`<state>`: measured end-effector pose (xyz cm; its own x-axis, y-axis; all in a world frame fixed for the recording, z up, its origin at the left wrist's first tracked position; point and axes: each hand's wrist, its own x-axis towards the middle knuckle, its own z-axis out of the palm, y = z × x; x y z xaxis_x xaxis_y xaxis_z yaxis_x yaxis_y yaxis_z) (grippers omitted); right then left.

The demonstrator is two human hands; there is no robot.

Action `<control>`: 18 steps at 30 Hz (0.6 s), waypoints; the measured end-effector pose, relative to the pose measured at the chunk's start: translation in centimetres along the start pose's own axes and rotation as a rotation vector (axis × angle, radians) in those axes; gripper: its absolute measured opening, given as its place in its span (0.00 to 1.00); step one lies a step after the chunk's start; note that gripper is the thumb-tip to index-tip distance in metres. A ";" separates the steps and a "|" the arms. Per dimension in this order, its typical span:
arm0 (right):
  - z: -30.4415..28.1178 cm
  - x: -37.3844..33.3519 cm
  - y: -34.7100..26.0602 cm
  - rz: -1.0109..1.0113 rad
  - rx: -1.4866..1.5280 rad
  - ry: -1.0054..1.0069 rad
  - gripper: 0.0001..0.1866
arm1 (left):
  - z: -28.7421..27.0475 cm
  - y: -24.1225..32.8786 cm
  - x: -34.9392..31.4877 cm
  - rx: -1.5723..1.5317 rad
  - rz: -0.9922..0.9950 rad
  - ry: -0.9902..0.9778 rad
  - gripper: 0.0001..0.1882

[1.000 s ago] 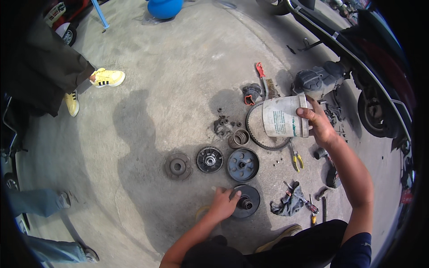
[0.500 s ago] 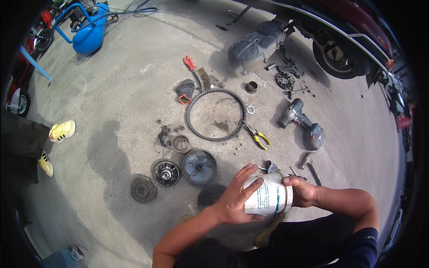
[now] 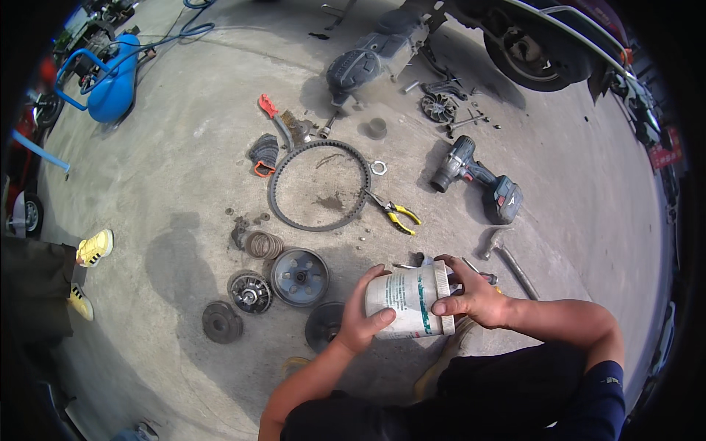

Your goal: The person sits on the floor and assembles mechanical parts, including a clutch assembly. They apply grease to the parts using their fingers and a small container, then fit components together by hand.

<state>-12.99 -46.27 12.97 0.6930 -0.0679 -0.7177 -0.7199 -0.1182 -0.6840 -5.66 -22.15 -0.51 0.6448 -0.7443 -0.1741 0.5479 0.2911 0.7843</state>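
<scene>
A white plastic tub [image 3: 401, 303] with printed green lettering lies on its side in the air between my hands, its ribbed lid to the right. My left hand [image 3: 358, 321] wraps the base end, thumb across the near side. On the lid's rim my right hand [image 3: 476, 298] is closed, its thumb pressed to the near edge. Left of the tub, on the concrete, are a round drum with holes [image 3: 300, 276], a finned pulley part [image 3: 251, 292], a dark disc [image 3: 222, 322] and a coil spring [image 3: 265, 245]. Another dark disc [image 3: 322, 328] is partly hidden by my left arm.
Ahead lie a toothed belt [image 3: 318, 227], yellow-handled pliers [image 3: 403, 216], a cordless power tool [image 3: 478, 175] and a hammer [image 3: 516, 266]. A vehicle's engine casing [image 3: 360, 70] and wheel [image 3: 526, 59] stand beyond. A person in yellow shoes [image 3: 94, 248] stands left, below a blue compressor [image 3: 112, 97].
My left hand has shifted its hold, from fingers spread over the tub to wrapping its base. The right hand now has its thumb on the lid's near edge. The view has shifted.
</scene>
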 end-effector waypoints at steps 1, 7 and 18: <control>-0.2 -0.1 -0.4 -0.037 -0.062 0.007 0.69 | 0.2 0.0 0.0 -0.132 -0.054 0.023 0.51; -2.5 -1.2 -2.4 -1.024 -1.059 -0.214 0.68 | 0.1 1.0 0.6 -0.746 -0.553 -0.215 0.36; -2.3 -0.7 -0.7 0.277 0.575 -0.132 0.59 | 1.7 1.1 0.6 0.196 0.223 -0.149 0.71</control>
<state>-12.92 -48.46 14.24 0.4950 0.1068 -0.8623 -0.8020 0.4380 -0.4061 -5.58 -23.32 1.29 0.6446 -0.7589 0.0924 0.2796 0.3465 0.8954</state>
